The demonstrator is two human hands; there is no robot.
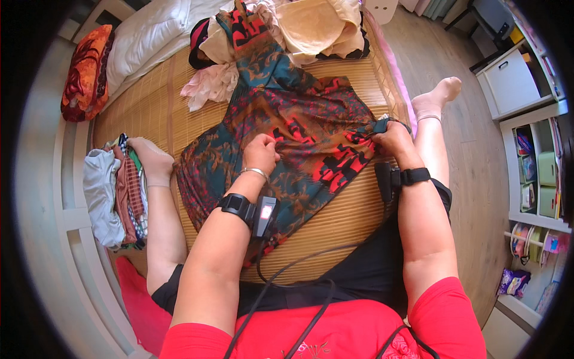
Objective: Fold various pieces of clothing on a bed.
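A patterned garment in dark teal, brown and red (pixel 300 134) lies spread over the bamboo mat between my legs, somewhat creased. At its right edge my right hand (pixel 394 138) grips a bunched bit of the cloth, with a small pale tag beside the fingers. My left hand (pixel 261 155) rests on or just above the middle of the garment, its fingers curled; whether they pinch any cloth cannot be told. The garment's upper end reaches over a heap of beige and pink clothes (pixel 314 27).
The bamboo mat (pixel 139 103) covers the bed. Folded clothes (pixel 114 193) are stacked by my left foot, with an orange patterned bundle (pixel 87 72) farther back beside a white quilt (pixel 148 40). Black cables (pixel 309 251) cross my lap. Shelves (pixel 533 170) stand beyond the floor at right.
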